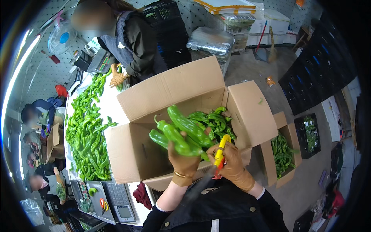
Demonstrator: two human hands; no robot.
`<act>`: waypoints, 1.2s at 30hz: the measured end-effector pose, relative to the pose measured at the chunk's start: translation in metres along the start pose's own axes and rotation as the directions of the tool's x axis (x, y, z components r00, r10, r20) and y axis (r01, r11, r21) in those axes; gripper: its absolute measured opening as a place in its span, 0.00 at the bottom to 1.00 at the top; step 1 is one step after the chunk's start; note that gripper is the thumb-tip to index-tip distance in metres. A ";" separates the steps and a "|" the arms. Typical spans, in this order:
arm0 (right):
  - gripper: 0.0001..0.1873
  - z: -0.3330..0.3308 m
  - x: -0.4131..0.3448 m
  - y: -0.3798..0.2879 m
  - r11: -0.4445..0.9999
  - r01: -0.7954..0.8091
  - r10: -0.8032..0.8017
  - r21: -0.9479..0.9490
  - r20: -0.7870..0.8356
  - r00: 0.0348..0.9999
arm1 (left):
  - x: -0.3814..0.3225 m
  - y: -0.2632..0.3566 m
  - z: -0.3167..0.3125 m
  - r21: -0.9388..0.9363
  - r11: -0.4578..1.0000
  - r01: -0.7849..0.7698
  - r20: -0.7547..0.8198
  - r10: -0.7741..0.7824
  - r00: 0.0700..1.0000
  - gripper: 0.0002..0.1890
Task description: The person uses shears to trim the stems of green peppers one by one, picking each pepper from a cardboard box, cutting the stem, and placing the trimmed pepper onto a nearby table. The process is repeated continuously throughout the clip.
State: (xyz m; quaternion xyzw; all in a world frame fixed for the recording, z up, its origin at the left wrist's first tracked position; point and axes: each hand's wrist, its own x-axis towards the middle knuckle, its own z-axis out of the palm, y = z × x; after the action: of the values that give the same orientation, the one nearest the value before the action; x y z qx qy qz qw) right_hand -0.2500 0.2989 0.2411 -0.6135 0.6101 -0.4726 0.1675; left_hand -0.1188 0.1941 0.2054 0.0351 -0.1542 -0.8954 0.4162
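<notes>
My left hand (184, 163), in a tan glove, grips a bunch of large green peppers (181, 133) by one end. My right hand (236, 169), gloved alike, holds scissors with yellow and red handles (222, 146); their blades are blurred and extend back toward my body. The right fingertips are close to the near ends of the peppers; whether they touch cannot be made out. Below both hands stands an open cardboard box (174, 87) with its flaps spread. More green peppers (218, 123) lie inside, toward its right end, partly hidden by the bunch.
Left of the box, a white table (117, 111) bears a long heap of green peppers (88, 130), a digital scale (118, 192) and orange-yellow scissors (103, 205). A co-worker (142, 49) stands beyond the box. On the floor at right are a pepper-filled carton (282, 156) and a black crate (303, 148).
</notes>
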 end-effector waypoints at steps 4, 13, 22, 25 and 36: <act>0.23 -0.004 -0.005 -0.001 0.991 0.001 0.022 0.133 -0.168 0.986 | 0.005 -0.002 -0.013 -0.187 0.980 0.072 0.019 -0.069 0.997 0.27; 0.26 0.004 -0.018 0.021 0.999 -0.027 0.028 0.016 -0.050 0.998 | -0.004 -0.034 -0.006 0.002 0.996 0.092 -0.135 -0.091 0.987 0.23; 0.22 -0.042 -0.044 0.006 0.994 0.075 -0.064 0.079 -0.140 0.988 | -0.001 -0.033 -0.001 -0.165 0.972 0.165 -0.138 -0.189 0.972 0.22; 0.20 -0.066 -0.068 -0.007 0.988 -0.126 0.138 0.090 -0.141 0.980 | 0.006 -0.037 -0.008 -0.210 0.960 0.185 -0.157 -0.220 0.963 0.21; 0.37 -0.232 -0.282 0.017 0.481 -0.872 0.471 -0.096 -0.810 0.349 | 0.018 0.021 -0.034 0.976 0.156 0.154 -0.149 -0.041 0.988 0.19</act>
State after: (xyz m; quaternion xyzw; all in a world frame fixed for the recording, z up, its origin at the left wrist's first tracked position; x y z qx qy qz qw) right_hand -0.3886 0.6374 0.2372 -0.0815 0.9283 -0.3581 -0.0577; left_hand -0.1089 0.1592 0.1807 0.3447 -0.6755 -0.6051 0.2423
